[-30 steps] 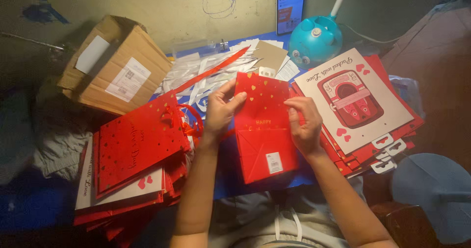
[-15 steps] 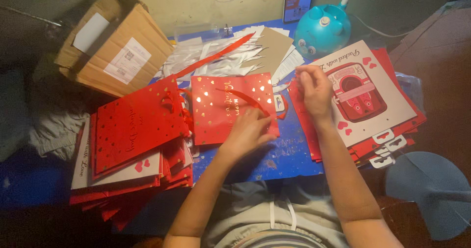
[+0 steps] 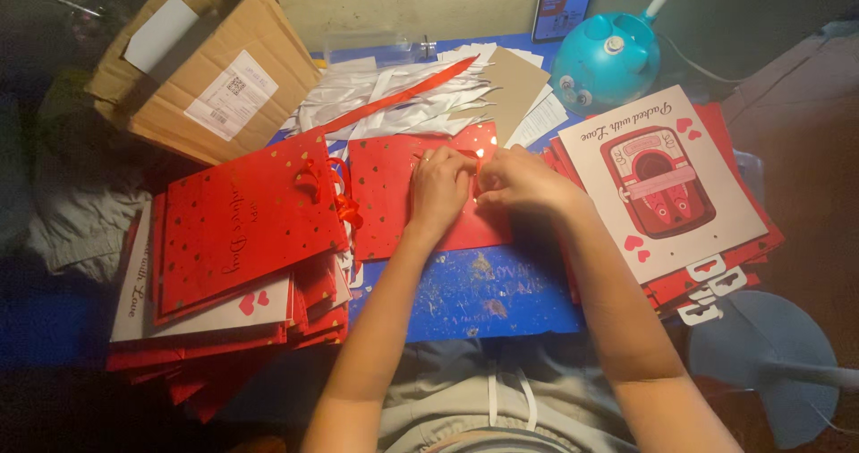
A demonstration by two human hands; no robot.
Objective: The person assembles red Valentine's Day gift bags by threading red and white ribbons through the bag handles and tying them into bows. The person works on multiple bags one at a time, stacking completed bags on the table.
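Scanning left to right: cardboard box sits tilted at the far left corner, off the work area. Below it, a stack of red gift bags lies flat, fanned out, top one with a ribbon handle at its right edge (looks like a finished pile, our guess).

Centre: one red bag lies flat on the blue table, top edge away from us. Our left hand presses down on it, fingers curled, pinning the bag near its upper edge so it can't slide. Our right hand meets it just beside, fingertips pinched together on something small at that edge; likely the ribbon end, but it's too small to tell.

Behind the bag: loose white strips and a red ribbon lying across them, within reach.

Right: stack of flat bags with a white printed face up, touching our right forearm. A teal lamp base stands at the back.
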